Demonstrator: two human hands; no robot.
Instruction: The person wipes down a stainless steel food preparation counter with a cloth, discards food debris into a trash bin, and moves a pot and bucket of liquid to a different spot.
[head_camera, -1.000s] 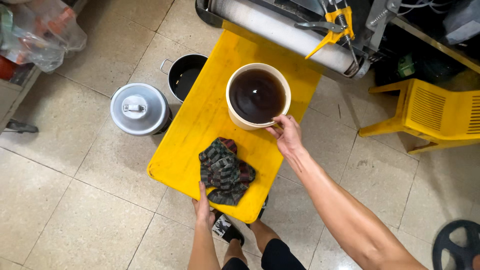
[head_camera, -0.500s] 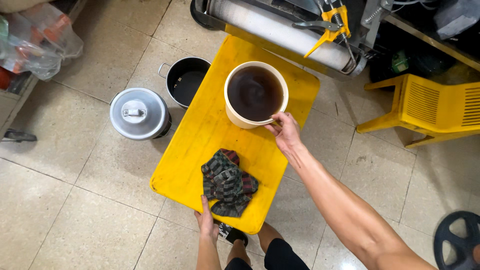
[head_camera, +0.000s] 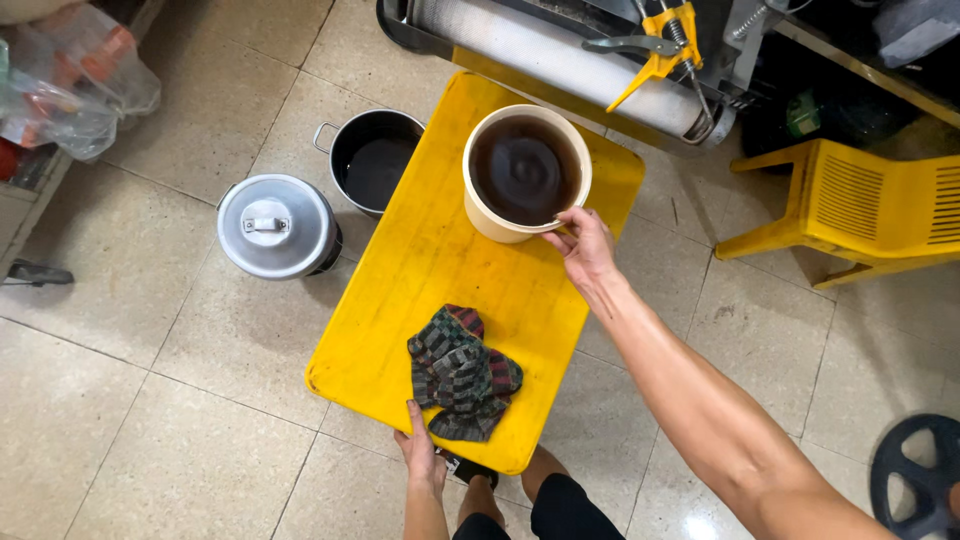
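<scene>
My right hand (head_camera: 585, 243) pinches the near rim of the cream bucket (head_camera: 527, 172) — full of dark liquid, standing upright at the far end of the yellow board (head_camera: 400, 300) — while my left hand (head_camera: 421, 450) grips the board's near edge just beside the crumpled checked cloth (head_camera: 462, 372). I'd call this steadying bucket and board together; any next shift needs a slow, level pull, liquid sits near the brim. Open black pot (head_camera: 375, 160) and lidded metal pot (head_camera: 277, 225) on the floor to the left.

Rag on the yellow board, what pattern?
The rag is dark plaid: green, grey, red and black checks; the head view shows it best.
</scene>
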